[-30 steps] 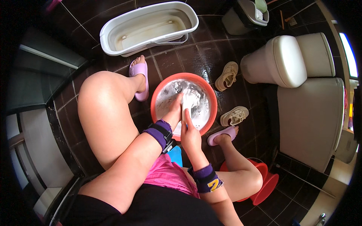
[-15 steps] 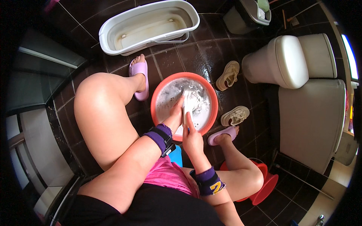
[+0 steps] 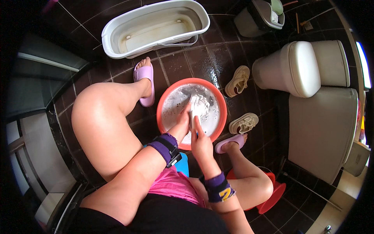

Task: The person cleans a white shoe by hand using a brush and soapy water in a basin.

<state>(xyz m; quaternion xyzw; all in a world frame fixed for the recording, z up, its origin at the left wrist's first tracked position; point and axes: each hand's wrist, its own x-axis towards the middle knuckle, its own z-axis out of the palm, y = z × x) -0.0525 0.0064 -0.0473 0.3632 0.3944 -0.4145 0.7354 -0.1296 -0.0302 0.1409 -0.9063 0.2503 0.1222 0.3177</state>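
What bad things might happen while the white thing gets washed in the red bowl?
Soapy water may slosh over the red basin, since both hands, left hand and right hand, are working the white item in it. The dark floor tiles already look wet, so the purple slippers might slip. The beige shoes beside the basin could get splashed.

No packages, labels, signs or screens visible
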